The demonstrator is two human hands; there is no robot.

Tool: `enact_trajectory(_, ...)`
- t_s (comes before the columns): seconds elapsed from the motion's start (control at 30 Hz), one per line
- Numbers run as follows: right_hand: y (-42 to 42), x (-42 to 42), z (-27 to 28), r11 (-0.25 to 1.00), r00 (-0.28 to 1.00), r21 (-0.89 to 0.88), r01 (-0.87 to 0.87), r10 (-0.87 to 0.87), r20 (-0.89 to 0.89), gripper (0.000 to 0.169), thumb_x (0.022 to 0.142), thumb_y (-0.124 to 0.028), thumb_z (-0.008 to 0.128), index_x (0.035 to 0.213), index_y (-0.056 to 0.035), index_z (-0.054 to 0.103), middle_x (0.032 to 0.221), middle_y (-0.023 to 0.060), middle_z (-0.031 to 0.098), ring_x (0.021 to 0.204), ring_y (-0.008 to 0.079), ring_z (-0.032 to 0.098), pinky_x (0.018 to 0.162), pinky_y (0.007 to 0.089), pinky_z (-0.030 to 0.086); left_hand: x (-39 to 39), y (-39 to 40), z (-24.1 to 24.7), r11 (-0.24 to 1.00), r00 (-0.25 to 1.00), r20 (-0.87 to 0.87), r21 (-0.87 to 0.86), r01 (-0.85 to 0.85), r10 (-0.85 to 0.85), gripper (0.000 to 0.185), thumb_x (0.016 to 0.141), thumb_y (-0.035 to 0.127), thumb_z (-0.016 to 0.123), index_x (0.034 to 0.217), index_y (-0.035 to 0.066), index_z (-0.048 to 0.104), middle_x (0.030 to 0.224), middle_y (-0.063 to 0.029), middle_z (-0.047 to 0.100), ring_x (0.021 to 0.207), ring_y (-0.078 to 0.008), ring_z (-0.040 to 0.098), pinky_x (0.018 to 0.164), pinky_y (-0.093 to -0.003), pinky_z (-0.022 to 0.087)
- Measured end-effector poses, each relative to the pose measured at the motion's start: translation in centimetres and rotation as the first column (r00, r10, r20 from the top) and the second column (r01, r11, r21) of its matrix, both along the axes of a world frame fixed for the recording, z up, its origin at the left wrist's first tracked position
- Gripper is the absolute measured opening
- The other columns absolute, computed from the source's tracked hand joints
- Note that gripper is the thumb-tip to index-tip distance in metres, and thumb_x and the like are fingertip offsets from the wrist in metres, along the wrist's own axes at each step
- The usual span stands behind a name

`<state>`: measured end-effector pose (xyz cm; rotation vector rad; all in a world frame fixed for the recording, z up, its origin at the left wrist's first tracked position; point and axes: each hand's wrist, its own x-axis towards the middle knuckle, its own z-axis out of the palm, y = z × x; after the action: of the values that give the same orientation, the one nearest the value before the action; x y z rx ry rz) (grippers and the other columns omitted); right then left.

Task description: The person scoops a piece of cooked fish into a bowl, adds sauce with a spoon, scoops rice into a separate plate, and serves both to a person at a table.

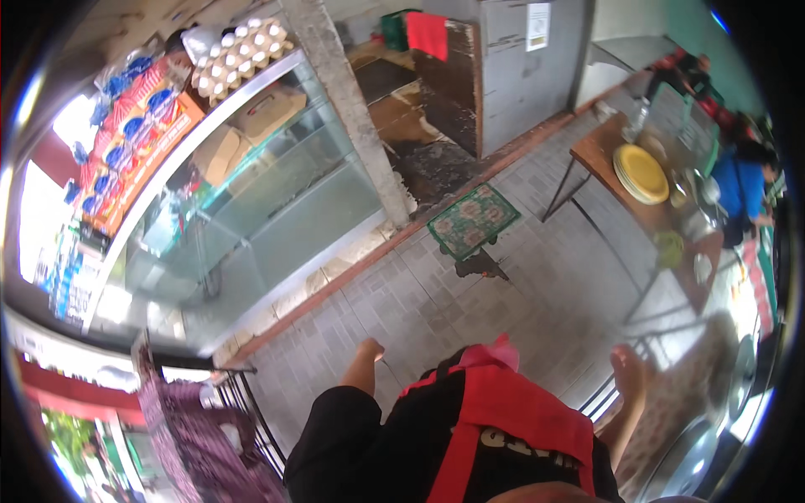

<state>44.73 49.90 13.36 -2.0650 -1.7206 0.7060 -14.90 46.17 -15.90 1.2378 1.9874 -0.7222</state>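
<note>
My left hand (371, 349) hangs low over the tiled floor (415, 302), loosely curled. Whether anything is in its fingers is too small to tell. My right hand (624, 359) is out on the other side, blurred, near a dark metal frame (651, 352). Between the hands is my own body in a black shirt and a red apron (522, 409). Ahead on the floor lies a green floral doormat (475, 221), with a dark, torn patch (481, 265) at its near edge.
A glass display case (302, 207) at left bears egg trays (242, 53) and packaged snacks (135, 138). A wooden table (588, 148) at right holds stacked yellow plates (641, 174). A person in blue (739, 182) stands beyond it; another in purple (195, 434) is at lower left.
</note>
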Motion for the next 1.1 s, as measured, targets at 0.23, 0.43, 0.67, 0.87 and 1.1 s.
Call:
enact_trajectory(0.23,19.9,5.6,-1.7,0.949,0.943,-0.017,-0.315,0.311,-0.114,0.020,0.080,-0.010,0.055,0.099,-0.0025,0.058,0.085,0.0136,0.061,0.074,0.0227,0.058,0.067,0.0329,0.045,22.2,12.6,-3.6,0.947,0.692,0.649,-0.172,-0.272,0.316,0.015,0.075,0.023,0.063,0.085,0.012,0.063,0.071,-0.0033,0.061,0.065,-0.0150,0.059,0.059,-0.0349,0.051)
enact_trajectory(0.43,29.8,12.3,-3.5,0.891,0.958,-0.353,-0.285,0.273,-0.086,0.023,0.078,-0.011,0.056,0.099,-0.0008,0.058,0.089,0.0142,0.062,0.080,0.0238,0.059,0.071,0.0332,0.046,26.6,33.3,-3.5,0.975,0.932,0.321,0.082,-0.208,0.171,0.027,0.069,0.015,0.058,0.092,0.001,0.063,0.102,-0.0206,0.060,0.097,-0.0365,0.058,0.078,-0.0440,0.048)
enact_trajectory(0.67,40.8,15.1,-5.5,0.744,0.880,-0.478,-0.467,0.442,-0.173,0.018,0.075,-0.011,0.057,0.090,-0.0010,0.060,0.085,0.0150,0.062,0.078,0.0278,0.061,0.070,0.0357,0.047,34.1,50.5,4.8,0.705,0.880,0.448,0.675,-0.216,-0.160,0.021,0.075,0.023,0.049,0.074,0.006,0.061,0.086,-0.0166,0.061,0.084,-0.0346,0.058,0.069,-0.0426,0.047)
enact_trajectory(0.87,51.3,14.1,-5.8,0.543,0.601,-0.262,-0.798,0.750,-0.278,0.013,0.075,-0.012,0.059,0.083,-0.0015,0.059,0.079,0.0153,0.059,0.074,0.0295,0.058,0.066,0.0358,0.047,42.8,48.2,-0.9,0.593,0.960,0.181,0.805,-0.020,-0.214,0.018,0.078,0.027,0.049,0.077,0.013,0.061,0.078,-0.0126,0.060,0.080,-0.0319,0.058,0.064,-0.0446,0.046)
enact_trajectory(1.1,59.1,14.5,-2.3,0.452,0.509,-0.313,-0.835,0.851,-0.129,0.012,0.066,-0.003,0.061,0.072,-0.0017,0.050,0.066,0.0153,0.052,0.064,0.0307,0.054,0.057,0.0366,0.042,42.4,34.9,-5.5,0.950,0.943,0.207,0.117,-0.289,0.261,0.016,0.056,0.011,0.058,0.069,0.014,0.067,0.070,-0.0094,0.065,0.068,-0.0258,0.063,0.060,-0.0369,0.048)
